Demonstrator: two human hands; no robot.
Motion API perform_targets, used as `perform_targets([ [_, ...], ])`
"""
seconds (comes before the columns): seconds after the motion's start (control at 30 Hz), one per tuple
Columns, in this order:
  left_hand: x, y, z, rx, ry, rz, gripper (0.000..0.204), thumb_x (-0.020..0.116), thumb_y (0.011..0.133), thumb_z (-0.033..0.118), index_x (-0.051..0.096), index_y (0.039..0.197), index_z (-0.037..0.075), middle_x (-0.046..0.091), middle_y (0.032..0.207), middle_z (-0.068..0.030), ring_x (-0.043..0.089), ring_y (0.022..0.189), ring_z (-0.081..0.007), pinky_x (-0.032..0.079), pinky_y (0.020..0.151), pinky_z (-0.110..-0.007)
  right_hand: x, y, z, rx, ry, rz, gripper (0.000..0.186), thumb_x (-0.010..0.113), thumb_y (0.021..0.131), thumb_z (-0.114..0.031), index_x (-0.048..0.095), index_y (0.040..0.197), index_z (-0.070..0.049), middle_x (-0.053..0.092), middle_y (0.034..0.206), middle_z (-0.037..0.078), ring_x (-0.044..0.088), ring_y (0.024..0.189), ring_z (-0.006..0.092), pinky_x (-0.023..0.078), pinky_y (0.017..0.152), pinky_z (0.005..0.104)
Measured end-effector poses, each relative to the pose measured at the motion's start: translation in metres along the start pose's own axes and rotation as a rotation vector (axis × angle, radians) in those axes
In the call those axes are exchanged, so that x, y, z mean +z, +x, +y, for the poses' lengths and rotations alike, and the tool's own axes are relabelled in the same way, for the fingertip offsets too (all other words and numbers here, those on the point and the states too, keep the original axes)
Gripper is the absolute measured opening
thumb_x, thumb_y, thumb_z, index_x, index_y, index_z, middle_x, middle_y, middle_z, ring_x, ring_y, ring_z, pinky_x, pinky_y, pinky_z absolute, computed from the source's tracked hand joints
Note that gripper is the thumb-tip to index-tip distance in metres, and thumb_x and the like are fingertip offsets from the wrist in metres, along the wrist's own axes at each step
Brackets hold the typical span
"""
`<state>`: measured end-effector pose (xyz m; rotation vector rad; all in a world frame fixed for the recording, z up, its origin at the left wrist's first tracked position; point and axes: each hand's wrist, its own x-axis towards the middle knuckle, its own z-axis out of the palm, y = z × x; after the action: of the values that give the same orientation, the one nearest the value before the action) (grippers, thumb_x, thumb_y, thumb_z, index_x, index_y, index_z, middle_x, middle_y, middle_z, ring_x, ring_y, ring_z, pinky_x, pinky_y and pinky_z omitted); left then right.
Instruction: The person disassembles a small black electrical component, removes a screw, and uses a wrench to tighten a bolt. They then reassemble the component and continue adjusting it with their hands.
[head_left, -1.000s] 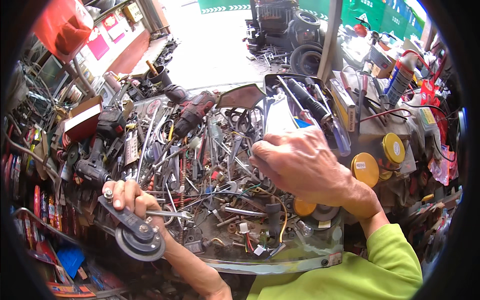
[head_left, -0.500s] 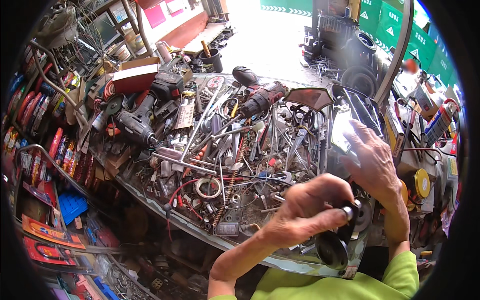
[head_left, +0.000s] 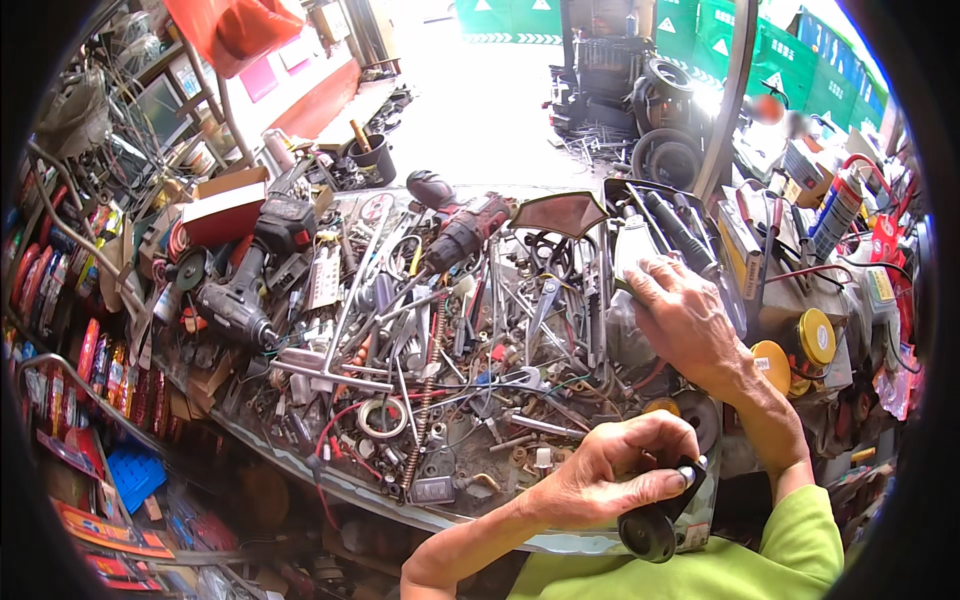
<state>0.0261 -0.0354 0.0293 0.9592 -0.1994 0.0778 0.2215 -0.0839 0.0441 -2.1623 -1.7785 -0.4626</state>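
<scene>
My left hand (head_left: 625, 465) is closed on a black metal bracket with a round wheel (head_left: 646, 536), thumb beside a shiny bolt, near the bench's front right corner. My right hand (head_left: 685, 320) is higher up, at the black tray (head_left: 700, 205) of tools, its fingers bent over a whitish object (head_left: 636, 245); what they grip is hidden. Around them lie wrenches (head_left: 535, 385), loose fittings, wires, a long spring (head_left: 425, 400) and a silver tape roll (head_left: 382, 408).
Two power drills (head_left: 460, 235) (head_left: 230, 310) lie among the tools. Yellow-lidded tins (head_left: 815, 336) and a spray can (head_left: 838, 205) stand at right. Packed goods (head_left: 95, 380) crowd the left. Beyond are stacked tyres (head_left: 663, 155), a post (head_left: 722, 140) and green panels (head_left: 715, 30).
My left hand has swung from the left to the front right with the bracket; the wrench it held no longer shows. My right hand has shifted right over the tray. The view has also shifted.
</scene>
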Motion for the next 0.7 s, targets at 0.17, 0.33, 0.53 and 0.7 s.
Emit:
perform_targets([
  [0.17,-0.001,0.0,-0.002,-0.006,0.036,-0.017,0.026,0.065,0.094,0.011,0.056,0.115,0.0,0.055,0.095,0.0018,0.051,0.086,-0.0039,0.045,0.078,-0.021,-0.001,0.0,0.004,0.042,0.041,0.115,0.035,0.064,0.085,-0.006,0.061,0.118,0.001,0.06,0.12,0.021,0.06,0.108,0.04,0.05,0.091,0.0456],
  [0.33,0.0,-0.002,-0.003,0.002,0.082,-0.002,0.023,0.066,0.093,0.008,0.057,0.114,0.0,0.054,0.093,0.0014,0.05,0.085,-0.0044,0.045,0.075,-0.021,0.006,-0.001,0.003,0.074,-0.003,0.244,0.034,0.065,0.084,-0.004,0.061,0.117,0.002,0.063,0.118,0.02,0.061,0.106,0.039,0.05,0.093,0.0443],
  [0.53,-0.003,-0.003,-0.001,0.007,0.097,-0.041,0.024,0.065,0.093,0.007,0.057,0.115,0.0,0.057,0.097,0.0001,0.053,0.084,-0.0052,0.046,0.075,-0.022,-0.009,0.008,-0.015,-0.084,0.079,0.395,0.041,0.067,0.076,0.004,0.061,0.116,0.005,0.062,0.118,0.023,0.061,0.11,0.0401,0.049,0.096,0.0483],
  [0.7,-0.008,-0.005,-0.001,0.112,0.109,-0.115,0.027,0.065,0.092,0.002,0.057,0.117,-0.001,0.059,0.102,-0.0012,0.056,0.086,-0.0058,0.048,0.074,-0.022,0.012,0.005,-0.038,-0.242,0.151,0.216,0.046,0.059,0.079,-0.008,0.057,0.12,0.011,0.058,0.123,0.031,0.057,0.119,0.0417,0.043,0.102,0.054],
])
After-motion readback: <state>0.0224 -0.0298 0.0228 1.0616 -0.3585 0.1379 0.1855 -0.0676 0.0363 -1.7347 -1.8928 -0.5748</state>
